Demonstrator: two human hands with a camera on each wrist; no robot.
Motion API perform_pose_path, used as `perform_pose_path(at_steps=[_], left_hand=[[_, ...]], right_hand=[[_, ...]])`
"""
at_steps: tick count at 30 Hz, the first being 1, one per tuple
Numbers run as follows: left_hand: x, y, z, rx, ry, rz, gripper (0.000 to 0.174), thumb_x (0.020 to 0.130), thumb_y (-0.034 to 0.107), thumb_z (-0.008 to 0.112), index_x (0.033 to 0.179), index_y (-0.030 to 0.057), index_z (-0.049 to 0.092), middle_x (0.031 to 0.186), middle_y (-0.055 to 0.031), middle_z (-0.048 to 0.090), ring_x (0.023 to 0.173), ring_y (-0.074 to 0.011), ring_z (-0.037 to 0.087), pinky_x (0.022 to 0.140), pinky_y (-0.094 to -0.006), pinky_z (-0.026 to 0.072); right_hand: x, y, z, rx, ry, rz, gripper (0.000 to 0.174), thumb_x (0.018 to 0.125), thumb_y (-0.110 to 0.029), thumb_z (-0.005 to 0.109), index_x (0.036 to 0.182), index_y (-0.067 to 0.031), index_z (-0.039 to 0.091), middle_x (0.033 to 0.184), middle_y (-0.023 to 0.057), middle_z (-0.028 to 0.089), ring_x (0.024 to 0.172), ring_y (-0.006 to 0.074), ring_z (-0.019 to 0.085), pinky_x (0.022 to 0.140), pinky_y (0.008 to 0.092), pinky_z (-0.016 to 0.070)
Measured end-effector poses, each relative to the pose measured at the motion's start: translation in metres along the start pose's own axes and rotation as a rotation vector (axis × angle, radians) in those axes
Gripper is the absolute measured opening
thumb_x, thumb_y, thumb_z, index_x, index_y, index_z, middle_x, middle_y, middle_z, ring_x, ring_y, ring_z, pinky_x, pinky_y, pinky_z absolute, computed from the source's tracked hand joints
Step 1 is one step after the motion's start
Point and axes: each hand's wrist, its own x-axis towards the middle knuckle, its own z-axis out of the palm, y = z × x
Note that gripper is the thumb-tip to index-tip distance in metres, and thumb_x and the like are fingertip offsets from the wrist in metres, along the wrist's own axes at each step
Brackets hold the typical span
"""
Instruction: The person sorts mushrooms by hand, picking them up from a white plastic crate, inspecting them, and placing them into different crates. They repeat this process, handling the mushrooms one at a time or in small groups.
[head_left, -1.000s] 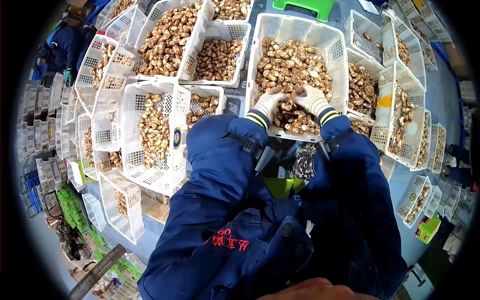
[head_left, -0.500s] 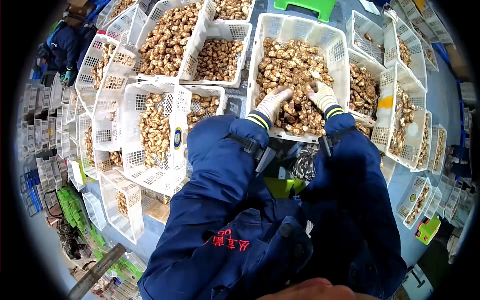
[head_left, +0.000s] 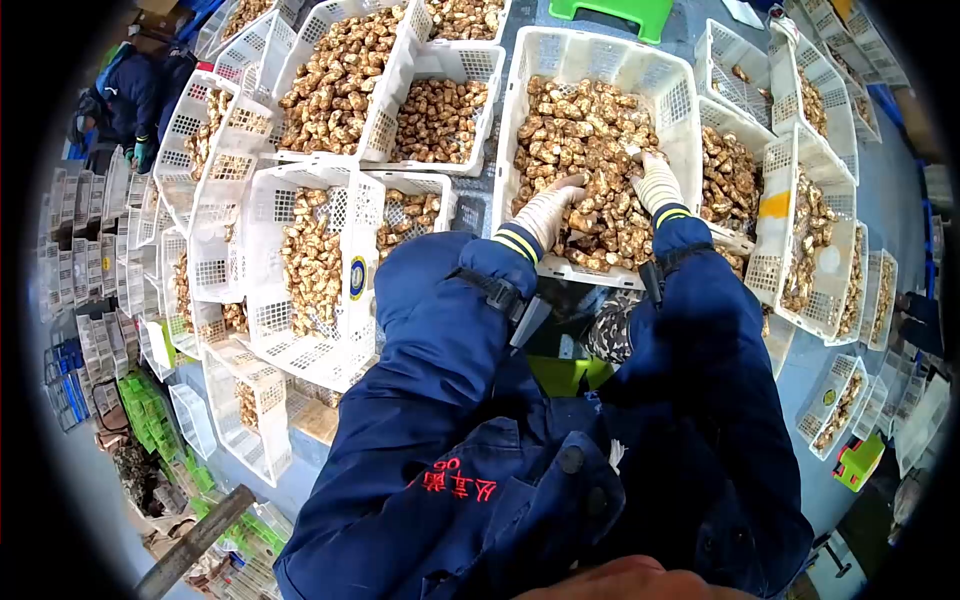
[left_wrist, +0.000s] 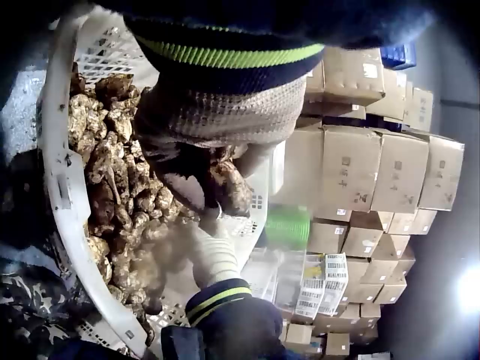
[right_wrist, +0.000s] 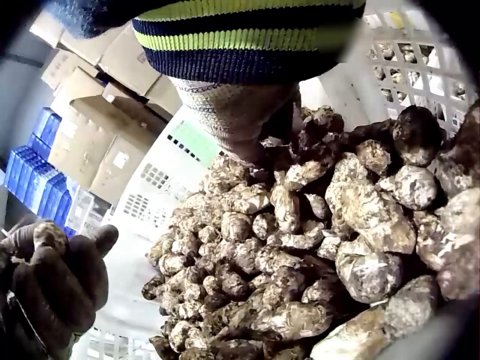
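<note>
Fingers of my left hand (right_wrist: 64, 281) are curled round a brown, knobbly lump (left_wrist: 231, 187), pinched above the pile (right_wrist: 262, 240) at the seven o'clock part of the white crate (head_left: 600, 55), which stands at my twelve. What my right hand (head_left: 656, 185) does with its fingers, over at four o'clock in the crate, I cannot tell (the glove and the lumps hide the tips).

My worry is the pinch: the lump is uneven and looks crusted with dirt, so a loose hold might let it roll from the glove, and squeezing too hard might snap or bruise it. With both hands in one crate, a knock between them could do the same. The pile looks loose too, so digging at its lower side might bring lumps sliding down over my fingertips. My left cuff (head_left: 515, 240) is close to the near rim, where it could catch if I pulled back low.
</note>
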Motion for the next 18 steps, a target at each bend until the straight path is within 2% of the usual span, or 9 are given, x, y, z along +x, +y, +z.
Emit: perform_pose_path(at_steps=[2,6,9,11,13,15,16,17,18], left_hand=[[-0.003,0.001,0.001,-0.043,-0.001,-0.035,0.044,0.080,0.015,0.061,0.124,0.0118,0.058,0.123,-0.0080,0.054,0.113,-0.0225,0.048,0.085,-0.0369,0.0517],[-0.008,0.002,0.005,-0.138,0.018,-0.047,0.027,0.078,0.012,0.063,0.105,0.0096,0.063,0.112,-0.0055,0.056,0.103,-0.0207,0.053,0.081,-0.0359,0.0521],[-0.012,0.006,0.007,-0.147,0.043,-0.038,0.027,0.079,0.013,0.064,0.106,0.0092,0.062,0.110,-0.0054,0.057,0.102,-0.0207,0.053,0.080,-0.0355,0.0523],[-0.013,0.009,0.009,-0.175,0.019,-0.042,0.034,0.082,0.024,0.067,0.112,0.0098,0.060,0.110,-0.0053,0.058,0.103,-0.0203,0.053,0.082,-0.0351,0.0515],[-0.016,0.017,0.014,-0.229,-0.005,-0.089,0.041,0.083,0.031,0.068,0.118,0.0101,0.058,0.113,-0.0052,0.058,0.105,-0.0202,0.053,0.084,-0.0354,0.0507],[0.000,0.005,0.003,-0.198,-0.038,-0.063,0.052,0.083,0.038,0.068,0.126,0.0105,0.055,0.120,-0.0052,0.056,0.112,-0.0201,0.050,0.092,-0.0375,0.0442],[-0.003,0.006,0.005,-0.153,-0.028,-0.025,0.053,0.083,0.039,0.068,0.126,0.0105,0.054,0.122,-0.0052,0.056,0.113,-0.0200,0.049,0.094,-0.0380,0.0423],[-0.009,0.010,0.010,-0.106,-0.018,0.012,0.054,0.084,0.039,0.068,0.127,0.0105,0.054,0.123,-0.0053,0.055,0.115,-0.0199,0.048,0.096,-0.0384,0.0404],[-0.015,0.016,0.014,-0.076,-0.004,-0.013,0.052,0.084,0.037,0.067,0.127,0.0109,0.054,0.126,-0.0051,0.054,0.117,-0.0195,0.046,0.100,-0.0378,0.0356]], right_hand=[[0.003,0.005,0.008,-0.024,0.022,0.020,0.049,0.079,-0.018,0.071,0.123,-0.0054,0.053,0.124,0.0232,0.054,0.114,0.0369,0.053,0.098,0.0392,0.0435],[0.003,0.008,0.006,0.000,0.014,0.033,0.050,0.078,-0.018,0.071,0.123,-0.0058,0.054,0.117,0.0202,0.060,0.109,0.0346,0.057,0.095,0.0392,0.0443],[0.009,0.015,0.008,0.343,0.038,0.083,0.044,0.078,-0.018,0.071,0.117,-0.0031,0.058,0.111,0.0184,0.064,0.103,0.0290,0.062,0.090,0.0355,0.0474],[0.001,-0.005,-0.016,0.449,-0.021,0.073,0.047,0.078,-0.022,0.073,0.116,0.0007,0.057,0.109,0.0183,0.065,0.103,0.0264,0.062,0.090,0.0345,0.0481],[-0.010,-0.022,-0.033,0.799,-0.234,-0.165,0.045,0.083,-0.024,0.070,0.117,0.0026,0.057,0.105,0.0154,0.066,0.102,0.0247,0.062,0.089,0.0336,0.0485],[-0.025,-0.052,-0.065,0.987,-0.553,-0.161,0.039,0.087,-0.021,0.065,0.117,0.0027,0.057,0.108,0.0140,0.065,0.102,0.0222,0.062,0.088,0.0317,0.0480],[-0.019,-0.046,-0.057,1.022,-0.512,-0.171,0.036,0.090,-0.021,0.061,0.118,0.0018,0.058,0.108,0.0103,0.065,0.102,0.0182,0.061,0.087,0.0294,0.0475],[-0.011,-0.042,-0.045,0.905,-0.245,-0.262,0.035,0.089,-0.019,0.060,0.120,-0.0023,0.058,0.109,0.0124,0.066,0.101,0.0243,0.062,0.088,0.0323,0.0476],[-0.006,-0.036,-0.038,0.580,-0.092,-0.212,0.037,0.087,-0.017,0.060,0.122,-0.0042,0.057,0.113,0.0150,0.064,0.104,0.0286,0.061,0.091,0.0345,0.0468]])
